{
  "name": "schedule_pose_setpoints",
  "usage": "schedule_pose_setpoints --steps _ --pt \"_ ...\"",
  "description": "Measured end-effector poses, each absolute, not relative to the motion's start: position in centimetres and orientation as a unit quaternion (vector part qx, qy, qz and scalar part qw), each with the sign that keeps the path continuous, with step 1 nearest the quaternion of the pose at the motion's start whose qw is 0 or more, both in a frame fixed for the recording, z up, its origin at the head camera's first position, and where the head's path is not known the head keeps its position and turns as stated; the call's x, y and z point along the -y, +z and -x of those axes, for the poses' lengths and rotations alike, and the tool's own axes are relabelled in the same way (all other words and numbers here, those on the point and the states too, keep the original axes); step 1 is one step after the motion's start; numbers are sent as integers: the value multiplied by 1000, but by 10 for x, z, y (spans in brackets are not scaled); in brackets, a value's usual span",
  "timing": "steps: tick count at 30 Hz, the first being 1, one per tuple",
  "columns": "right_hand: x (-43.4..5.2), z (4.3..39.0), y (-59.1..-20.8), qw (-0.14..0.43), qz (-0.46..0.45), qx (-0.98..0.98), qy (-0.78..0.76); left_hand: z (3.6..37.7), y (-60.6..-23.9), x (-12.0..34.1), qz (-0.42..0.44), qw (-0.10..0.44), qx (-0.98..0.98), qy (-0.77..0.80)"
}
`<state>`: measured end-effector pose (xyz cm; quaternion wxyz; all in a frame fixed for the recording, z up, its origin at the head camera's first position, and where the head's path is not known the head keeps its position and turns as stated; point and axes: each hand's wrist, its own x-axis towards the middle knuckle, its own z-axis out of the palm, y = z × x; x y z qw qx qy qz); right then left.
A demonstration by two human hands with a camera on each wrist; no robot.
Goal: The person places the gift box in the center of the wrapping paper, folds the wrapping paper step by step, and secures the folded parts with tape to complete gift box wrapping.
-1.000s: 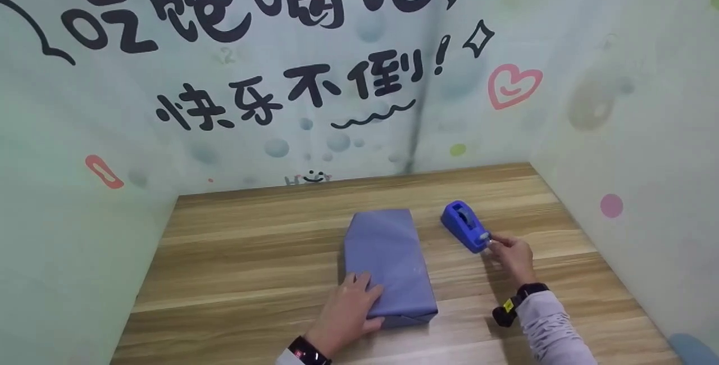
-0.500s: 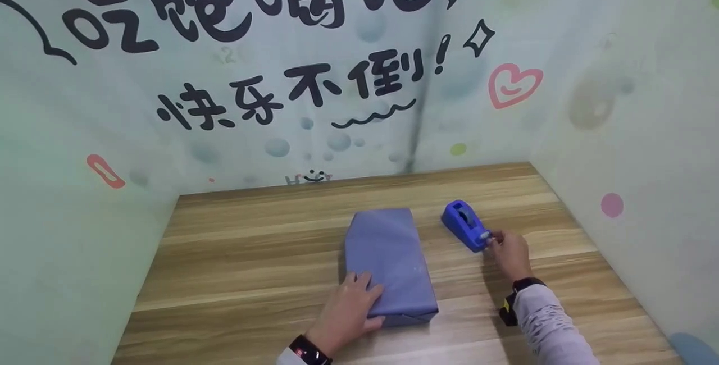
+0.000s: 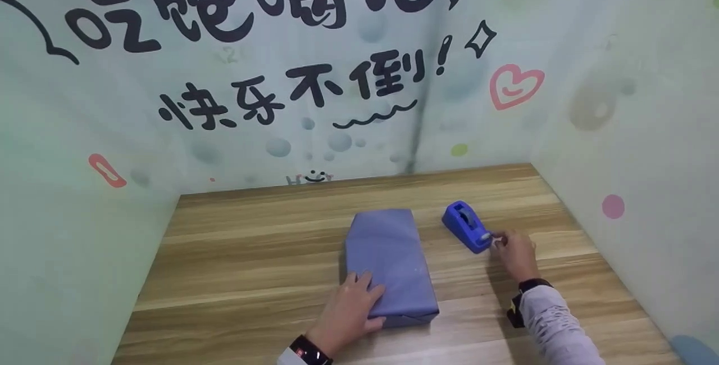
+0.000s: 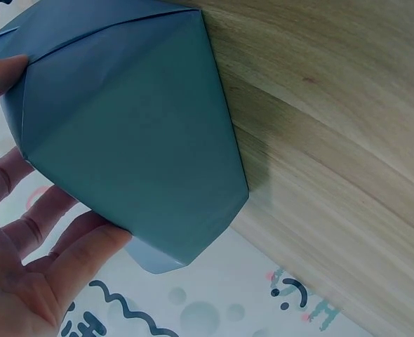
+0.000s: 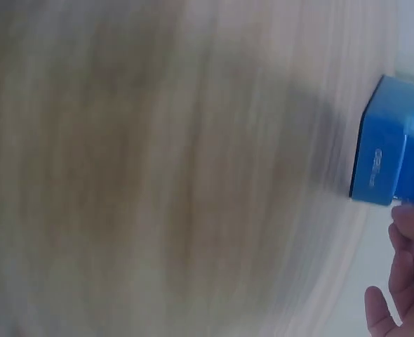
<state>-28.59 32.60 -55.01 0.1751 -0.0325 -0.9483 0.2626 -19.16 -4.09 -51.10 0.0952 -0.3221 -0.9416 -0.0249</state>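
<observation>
A box wrapped in blue-violet paper (image 3: 390, 258) lies on the wooden table. My left hand (image 3: 344, 313) rests on its near left part, fingers extended over the top and thumb at the near end. Folded paper seams on the box (image 4: 137, 140) show in the left wrist view. Right of the box is a blue tape dispenser (image 3: 465, 226). At its near end, my right hand (image 3: 518, 254) pinches the end of the clear tape (image 3: 494, 241) between thumb and index finger. In the right wrist view the hand (image 5: 410, 277) is partly cut off beside the dispenser (image 5: 379, 151).
The wooden tabletop (image 3: 253, 252) spreads left of the box. Pale printed wall sheets rise behind and on both sides, with black lettering on the back sheet (image 3: 359, 146). Each wrist wears a strapped device.
My right hand first shifts slightly left, then slightly back right, staying at the dispenser's tape end. My left hand, the box and the dispenser keep their places.
</observation>
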Motion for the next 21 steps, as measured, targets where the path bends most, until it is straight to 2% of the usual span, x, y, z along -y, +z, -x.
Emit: schedule_pose_setpoints --steps 5,11,17,21 --pt "-326 280 -538 136 26 939 316 191 -511 41 321 91 942 -27" --pt "-305 265 -517 143 -52 902 404 192 -511 42 321 86 943 -33" --pt "-271 245 -499 157 -218 857 440 193 -510 41 324 103 940 -25" --pt "-241 229 -492 133 -341 833 416 194 -508 40 327 104 939 -21"
